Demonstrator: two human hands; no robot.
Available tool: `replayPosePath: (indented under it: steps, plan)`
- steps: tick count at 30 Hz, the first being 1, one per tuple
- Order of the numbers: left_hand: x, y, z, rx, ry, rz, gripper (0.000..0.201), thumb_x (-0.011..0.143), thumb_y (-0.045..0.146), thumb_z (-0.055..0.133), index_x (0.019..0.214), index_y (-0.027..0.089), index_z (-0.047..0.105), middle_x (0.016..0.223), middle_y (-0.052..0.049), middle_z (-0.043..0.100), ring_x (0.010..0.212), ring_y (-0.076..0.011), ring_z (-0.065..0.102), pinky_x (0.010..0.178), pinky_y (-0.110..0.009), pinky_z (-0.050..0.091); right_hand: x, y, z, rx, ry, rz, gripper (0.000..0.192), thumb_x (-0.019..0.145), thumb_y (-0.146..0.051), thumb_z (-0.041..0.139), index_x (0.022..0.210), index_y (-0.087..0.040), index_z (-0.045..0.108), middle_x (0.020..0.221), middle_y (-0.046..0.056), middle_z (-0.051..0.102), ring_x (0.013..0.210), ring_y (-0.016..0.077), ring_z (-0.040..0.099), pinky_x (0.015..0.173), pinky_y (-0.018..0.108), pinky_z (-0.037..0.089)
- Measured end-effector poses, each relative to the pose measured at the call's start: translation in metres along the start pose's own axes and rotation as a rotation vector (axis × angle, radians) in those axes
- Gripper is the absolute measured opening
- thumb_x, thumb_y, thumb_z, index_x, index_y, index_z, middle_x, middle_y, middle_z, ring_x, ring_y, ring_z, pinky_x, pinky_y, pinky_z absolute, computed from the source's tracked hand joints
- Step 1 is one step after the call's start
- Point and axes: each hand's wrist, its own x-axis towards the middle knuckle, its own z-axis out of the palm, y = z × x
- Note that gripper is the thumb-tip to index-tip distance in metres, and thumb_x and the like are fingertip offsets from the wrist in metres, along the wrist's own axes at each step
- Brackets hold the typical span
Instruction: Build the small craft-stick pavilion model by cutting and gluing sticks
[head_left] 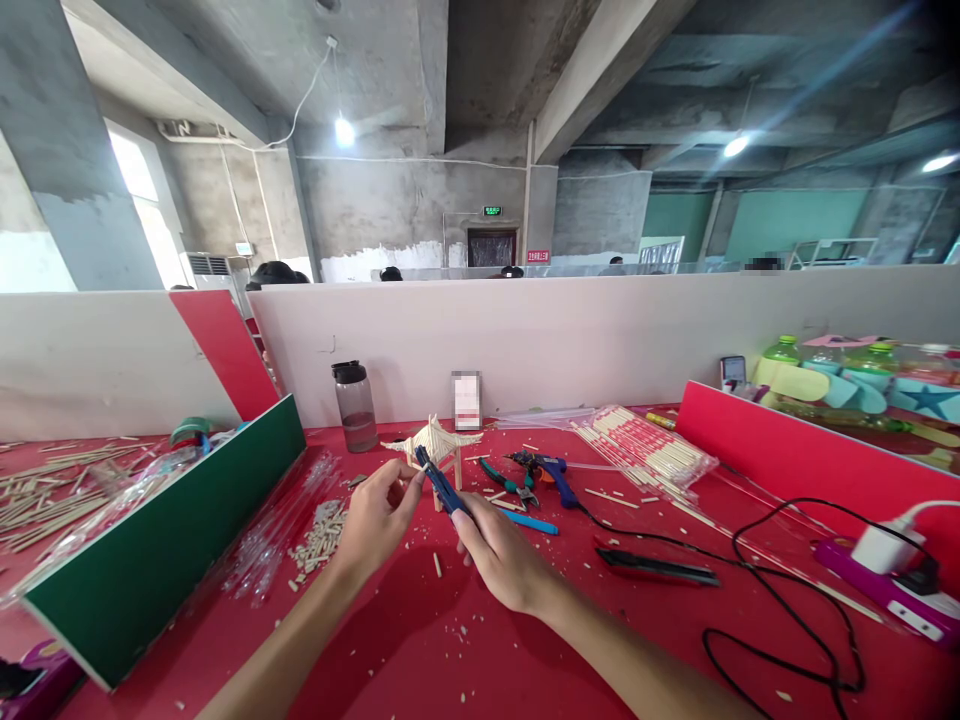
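Observation:
My right hand is closed around a slim dark blue hand tool, which slants up and left; its exact kind is unclear. At the tool's far end, my left hand pinches with thumb and forefinger. A pale bit shows there, too small to name. Just behind both hands stands a small model pavilion made of wooden sticks, with a pointed roof and legs. The hands partly hide it. Green-handled pliers and a blue glue gun lie to the right, near a light blue pen-like stick.
A water bottle and a propped phone stand at the back. Packed wooden sticks, a utility knife and a looping black cable lie right. Stick offcuts lie left, beside a green divider.

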Motion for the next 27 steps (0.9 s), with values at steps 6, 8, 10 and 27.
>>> replayPosePath:
  steps: [6, 8, 10, 27]
  plan:
    - [0.000, -0.002, 0.000, 0.007, -0.013, -0.005, 0.031, 0.098, 0.045, 0.053, 0.082, 0.020, 0.061, 0.060, 0.005, 0.054, 0.052, -0.0128, 0.048, 0.053, -0.024, 0.035, 0.001, 0.003, 0.000, -0.015, 0.014, 0.007, 0.043, 0.108, -0.043, 0.029, 0.126, -0.018, 0.059, 0.080, 0.003, 0.063, 0.070, 0.0190, 0.061, 0.068, 0.031, 0.049]
    - [0.001, -0.001, 0.000, 0.004, -0.026, -0.008, 0.031, 0.098, 0.046, 0.052, 0.083, 0.020, 0.061, 0.061, 0.005, 0.054, 0.053, -0.0128, 0.048, 0.054, -0.024, 0.035, 0.001, 0.005, 0.000, -0.018, 0.017, 0.006, 0.042, 0.107, -0.043, 0.030, 0.125, -0.018, 0.059, 0.086, 0.004, 0.065, 0.071, 0.0188, 0.062, 0.068, 0.030, 0.049]
    - [0.001, -0.001, 0.000, 0.005, -0.045, -0.010, 0.032, 0.098, 0.046, 0.051, 0.084, 0.020, 0.061, 0.061, 0.005, 0.054, 0.053, -0.0131, 0.048, 0.054, -0.024, 0.035, 0.002, 0.006, 0.000, -0.026, 0.021, 0.002, 0.042, 0.107, -0.043, 0.031, 0.122, -0.018, 0.060, 0.088, 0.005, 0.066, 0.072, 0.0188, 0.062, 0.068, 0.030, 0.049]
    - [0.015, -0.010, -0.039, -0.173, -0.327, 0.209, 0.033, 0.100, 0.036, 0.053, 0.128, 0.021, 0.061, 0.131, -0.013, 0.063, 0.103, -0.0231, 0.067, 0.089, -0.036, 0.057, 0.005, 0.009, -0.015, -0.237, -0.033, -0.093, 0.028, 0.104, -0.034, 0.044, 0.118, -0.019, 0.063, 0.106, 0.008, 0.069, 0.096, 0.0230, 0.065, 0.086, 0.032, 0.047]
